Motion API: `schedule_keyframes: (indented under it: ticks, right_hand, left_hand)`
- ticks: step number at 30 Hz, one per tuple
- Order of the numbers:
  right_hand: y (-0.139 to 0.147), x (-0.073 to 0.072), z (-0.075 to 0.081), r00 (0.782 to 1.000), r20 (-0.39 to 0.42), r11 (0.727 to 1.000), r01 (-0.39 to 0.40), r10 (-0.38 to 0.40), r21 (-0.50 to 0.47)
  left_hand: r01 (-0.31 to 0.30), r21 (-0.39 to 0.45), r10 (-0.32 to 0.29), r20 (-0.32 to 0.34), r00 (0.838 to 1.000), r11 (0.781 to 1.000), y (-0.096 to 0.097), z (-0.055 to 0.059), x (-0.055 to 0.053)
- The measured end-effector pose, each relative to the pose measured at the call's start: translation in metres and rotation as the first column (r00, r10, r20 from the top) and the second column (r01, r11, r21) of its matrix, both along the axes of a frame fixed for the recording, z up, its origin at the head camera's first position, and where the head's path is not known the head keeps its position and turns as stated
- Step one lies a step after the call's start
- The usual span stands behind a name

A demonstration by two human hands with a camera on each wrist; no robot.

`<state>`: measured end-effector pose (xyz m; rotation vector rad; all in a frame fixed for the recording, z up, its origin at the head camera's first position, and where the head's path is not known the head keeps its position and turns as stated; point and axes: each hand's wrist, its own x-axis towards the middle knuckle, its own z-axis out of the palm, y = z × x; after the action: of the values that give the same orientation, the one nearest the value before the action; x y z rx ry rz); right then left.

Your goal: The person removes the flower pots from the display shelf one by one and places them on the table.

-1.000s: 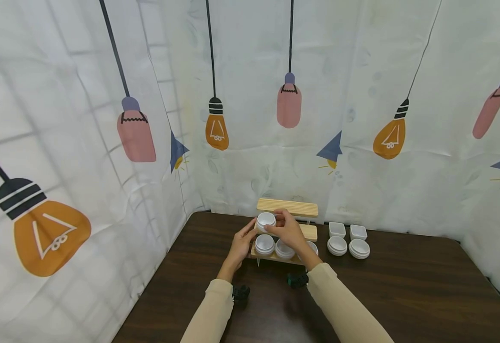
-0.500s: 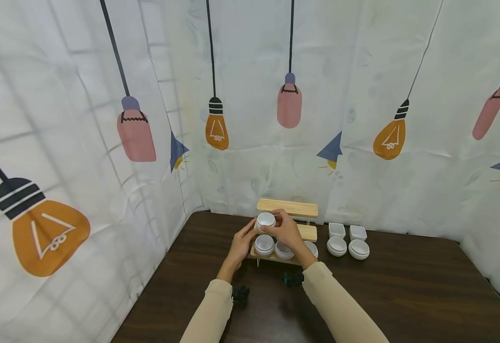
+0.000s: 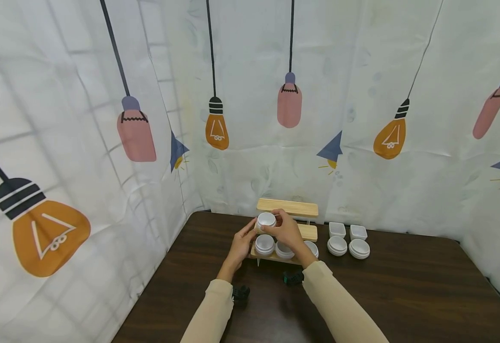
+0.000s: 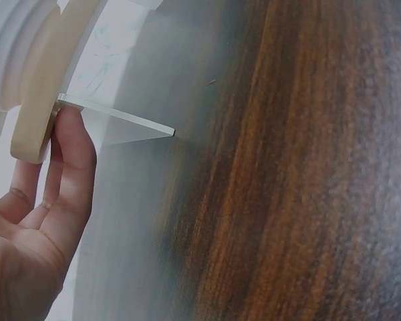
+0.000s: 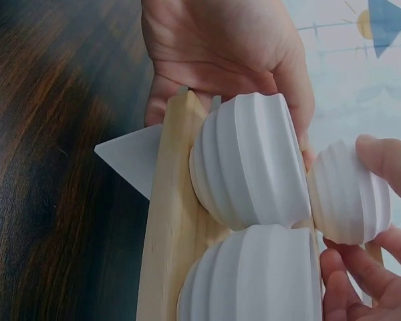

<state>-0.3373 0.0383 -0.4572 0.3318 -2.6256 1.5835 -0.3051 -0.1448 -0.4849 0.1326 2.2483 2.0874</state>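
A three-tier wooden display rack (image 3: 287,206) with clear supports stands on the table. My left hand (image 3: 239,245) grips its left end; in the left wrist view the fingertips press under the edge of a wooden shelf (image 4: 43,93), beside a clear leg (image 4: 120,115). With thumb and fingers, my right hand (image 3: 287,233) pinches a small white ribbed bowl (image 5: 351,194) at the left end of the middle tier. Along the bottom tier sit white bowls: a left one (image 3: 264,244), a middle one (image 3: 284,249), and a right one (image 3: 311,247) partly hidden by my right wrist.
Right of the rack, two square white dishes (image 3: 337,229) stand behind round white bowls (image 3: 359,248) on the dark wood table (image 3: 404,290). A white curtain (image 3: 250,171) printed with lamps hangs behind the table and along its left side.
My right wrist and forearm have shifted slightly left and down since one second ago. Both hands stay at the rack, and the bowl keeps its place.
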Motion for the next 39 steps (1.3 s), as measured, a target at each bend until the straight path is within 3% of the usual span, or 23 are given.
schedule_keyframes:
  ticks: [7,14,39]
  right_hand:
    - [0.002,-0.001,0.000,1.000,0.001,1.000,-0.001,0.000,0.014]
    - [0.005,0.000,0.000,1.000,0.008,1.000,-0.012,0.012,-0.003]
    - [0.014,0.004,0.006,0.999,0.027,1.000,-0.030,0.030,0.005]
  left_hand:
    - [-0.005,0.004,0.005,0.006,1.000,1.000,0.000,0.000,0.001]
    - [-0.018,0.018,0.018,0.014,1.000,1.000,0.002,-0.030,-0.018]
    - [-0.087,-0.041,0.086,-0.025,0.996,0.995,0.004,-0.033,-0.020]
